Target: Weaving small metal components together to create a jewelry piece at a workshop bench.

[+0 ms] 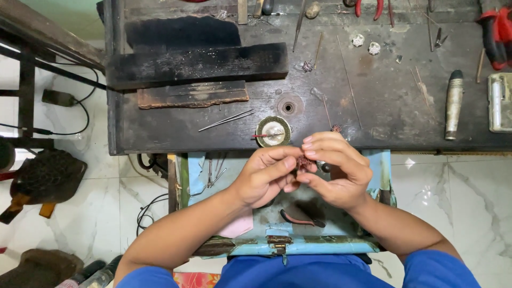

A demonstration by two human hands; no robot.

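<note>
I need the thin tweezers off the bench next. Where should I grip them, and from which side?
Grip the tweezers near the middle of their length, pinching across the two thin legs from above. They lie flat on the dark bench, slanting up to the right, just left of the round dish. The left hand is nearer, so coming from the near bench edge looks easiest.

A dark, scarred wooden bench (pixel 373 101), matt and stained, carries charred-looking rough wood blocks (pixel 197 64) and thin bare metal wires (pixel 226 120). A round dish (pixel 273 131) shows tarnished brassy metal with a shiny centre. A dull grey metal handle (pixel 454 104) lies near red glossy plastic-gripped pliers (pixel 496 34). The drawer (pixel 298 242) below is chipped, light-blue painted wood. The floor (pixel 469 197) is polished, glossy white marble. Sleeves (pixel 437 269) are blue cloth.
</note>
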